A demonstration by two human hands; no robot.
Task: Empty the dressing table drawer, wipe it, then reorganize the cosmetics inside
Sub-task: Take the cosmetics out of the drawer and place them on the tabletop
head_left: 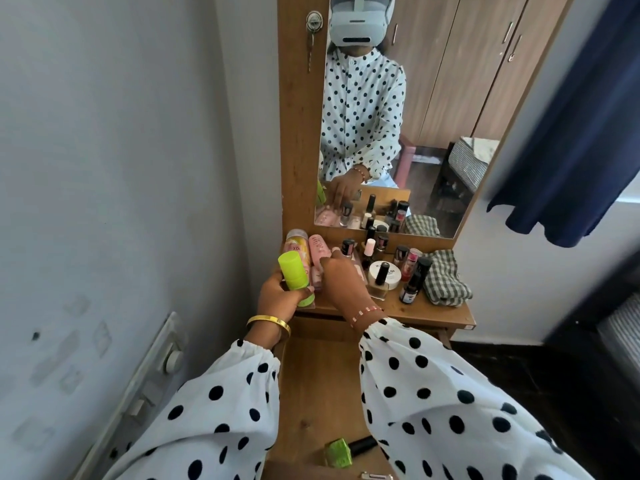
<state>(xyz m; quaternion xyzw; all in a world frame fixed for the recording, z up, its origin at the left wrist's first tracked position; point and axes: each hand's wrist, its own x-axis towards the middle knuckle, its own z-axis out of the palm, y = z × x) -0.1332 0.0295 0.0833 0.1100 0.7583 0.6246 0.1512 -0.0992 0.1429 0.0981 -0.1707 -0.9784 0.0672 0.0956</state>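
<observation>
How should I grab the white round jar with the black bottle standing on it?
Lift the black bottle off first. Then take the white jar by its round side wall, fingers coming from above and the front, since other bottles crowd it behind and on the right.

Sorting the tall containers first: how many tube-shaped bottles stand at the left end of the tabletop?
3: a lime-green tube gripped by the left hand, a yellow-pink one behind it, and a pink one touched by the right hand. More may be hidden behind the hands.
</observation>
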